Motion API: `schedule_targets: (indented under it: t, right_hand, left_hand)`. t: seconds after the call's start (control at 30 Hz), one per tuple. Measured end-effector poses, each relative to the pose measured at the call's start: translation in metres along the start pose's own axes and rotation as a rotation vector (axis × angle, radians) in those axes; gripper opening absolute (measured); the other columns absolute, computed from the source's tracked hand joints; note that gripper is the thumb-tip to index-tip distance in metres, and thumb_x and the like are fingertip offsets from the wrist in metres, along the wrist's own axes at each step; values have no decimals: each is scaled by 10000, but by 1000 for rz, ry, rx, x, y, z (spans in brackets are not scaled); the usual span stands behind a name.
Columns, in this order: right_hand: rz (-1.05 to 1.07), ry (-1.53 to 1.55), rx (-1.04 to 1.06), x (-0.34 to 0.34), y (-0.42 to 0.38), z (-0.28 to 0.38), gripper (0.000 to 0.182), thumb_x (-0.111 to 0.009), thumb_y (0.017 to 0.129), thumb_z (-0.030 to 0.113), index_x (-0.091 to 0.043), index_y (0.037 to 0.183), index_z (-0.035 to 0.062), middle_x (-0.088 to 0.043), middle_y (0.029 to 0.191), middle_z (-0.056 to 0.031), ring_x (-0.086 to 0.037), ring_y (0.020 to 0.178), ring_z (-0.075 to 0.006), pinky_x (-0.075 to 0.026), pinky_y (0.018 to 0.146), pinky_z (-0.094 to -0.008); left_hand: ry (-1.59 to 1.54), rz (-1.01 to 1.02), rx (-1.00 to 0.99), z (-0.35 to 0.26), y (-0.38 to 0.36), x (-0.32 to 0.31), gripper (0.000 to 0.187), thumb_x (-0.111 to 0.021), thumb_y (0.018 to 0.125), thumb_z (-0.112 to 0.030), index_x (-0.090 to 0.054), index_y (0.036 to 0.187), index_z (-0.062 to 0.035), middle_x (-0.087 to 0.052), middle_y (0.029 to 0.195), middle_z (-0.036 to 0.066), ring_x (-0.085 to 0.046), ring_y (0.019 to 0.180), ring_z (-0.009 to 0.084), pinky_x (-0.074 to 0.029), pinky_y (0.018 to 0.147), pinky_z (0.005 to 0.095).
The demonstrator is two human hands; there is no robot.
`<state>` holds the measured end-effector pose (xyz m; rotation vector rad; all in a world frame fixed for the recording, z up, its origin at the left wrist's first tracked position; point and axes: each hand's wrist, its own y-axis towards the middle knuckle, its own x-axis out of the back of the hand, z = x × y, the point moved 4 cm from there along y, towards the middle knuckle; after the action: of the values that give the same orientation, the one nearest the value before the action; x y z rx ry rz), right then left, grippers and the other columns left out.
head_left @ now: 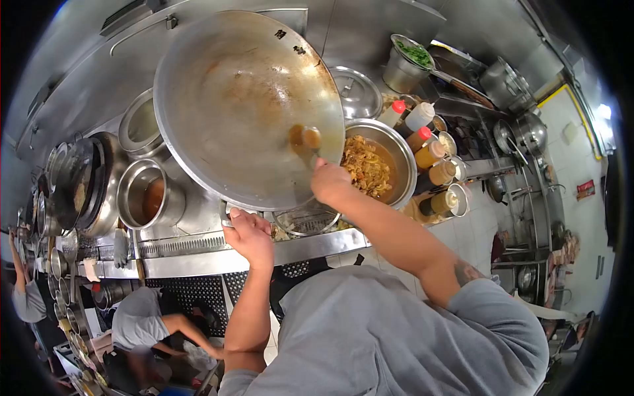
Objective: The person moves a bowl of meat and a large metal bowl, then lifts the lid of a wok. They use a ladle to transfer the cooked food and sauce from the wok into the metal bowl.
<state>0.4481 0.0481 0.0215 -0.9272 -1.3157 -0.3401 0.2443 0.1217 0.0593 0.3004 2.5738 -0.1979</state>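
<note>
A large wok [231,125] is tilted over the counter, its inside facing me, with brown residue on the metal. My left hand [249,236] is closed round the wok's handle at its lower rim. In my right hand [330,180] is a ladle [310,137], its bowl against the wok's inner wall with some brown liquid. Directly right of the wok, partly behind my right forearm, stands a steel bowl [410,158] holding cooked food in brown sauce [360,165].
Squeeze bottles [430,155] line the right side. A pot of chopped greens [406,59] and a steel lid [355,92] sit behind. Left are a pot of reddish liquid [153,195] and stacked woks [92,178]. Another person [142,320] bends low at lower left.
</note>
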Motion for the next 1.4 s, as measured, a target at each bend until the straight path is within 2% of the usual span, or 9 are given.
schedule_targets:
  t: [0.2, 0.4, 0.53, 0.7, 0.8, 0.93, 1.03, 1.2, 1.4]
  right_hand:
    - [21, 121, -238, 42, -62, -47, 401, -496, 862, 140, -440, 1190, -84, -616, 1132, -229, -624, 1034, -357, -516, 851, -411]
    - [-106, 139, 108, 31, -2, 31, 322, -446, 867, 75, -450, 1155, -69, -627, 1064, -247, -624, 989, -384, -504, 844, -436]
    - [-80, 97, 89, 25, 17, 38, 323, -462, 865, 74, -456, 1156, -64, -633, 1065, -239, -626, 1004, -370, -508, 841, -434]
    - [-75, 227, -161, 38, -31, -29, 336, -495, 852, 84, -442, 1143, -76, -617, 1066, -285, -622, 1012, -388, -508, 842, -460]
    - [-24, 103, -248, 40, -45, -38, 391, -479, 877, 148, -443, 1188, -87, -597, 1166, -220, -605, 1068, -361, -508, 871, -410]
    - [-48, -8, 130, 15, -8, 16, 347, -437, 885, 118, -456, 1170, -79, -609, 1142, -228, -622, 1038, -345, -508, 862, -417]
    - [-41, 98, 111, 18, 8, 41, 338, -431, 888, 99, -453, 1186, -58, -610, 1143, -222, -618, 1052, -330, -512, 855, -415]
    - [-35, 156, -162, 26, -22, -7, 366, -452, 886, 120, -427, 1212, -43, -616, 1119, -221, -619, 1053, -328, -515, 853, -403]
    - [-166, 311, -121, 17, -62, -94, 382, -492, 850, 123, -441, 1186, -53, -628, 990, -279, -622, 980, -397, -500, 821, -462]
  left_hand:
    - [6, 2, -27, 3, 0, 2, 335, -436, 974, -257, -323, 701, -100, -326, 521, -2, -348, 391, 111, -311, 352, 272]
    - [16, -11, -38, -2, -3, -3, 367, -445, 973, -274, -301, 676, -113, -309, 531, -11, -338, 394, 108, -292, 347, 271]
    - [38, -3, -48, 0, -1, -2, 374, -437, 976, -275, -299, 670, -110, -307, 523, -11, -338, 390, 109, -290, 348, 271]
    - [29, 10, -44, 0, -1, -2, 378, -437, 976, -272, -296, 665, -109, -305, 516, -9, -335, 384, 108, -288, 348, 271]
    - [35, 0, -39, 0, -1, -3, 379, -438, 976, -272, -297, 664, -108, -303, 515, -10, -338, 385, 107, -287, 347, 271]
    - [33, 0, -38, -2, -1, -5, 376, -443, 975, -273, -300, 667, -112, -300, 515, -14, -339, 389, 104, -289, 347, 270]
    - [20, 7, -19, -2, 0, -4, 373, -454, 972, -273, -299, 672, -114, -297, 523, -17, -333, 391, 100, -289, 347, 267]
    - [1, 6, -24, -8, 0, -3, 331, -449, 970, -250, -321, 703, -101, -329, 529, -9, -338, 390, 100, -304, 348, 265]
    - [-74, -104, 15, -7, 32, 12, 322, -454, 972, -246, -335, 708, -105, -321, 530, -18, -306, 380, 89, -271, 334, 259]
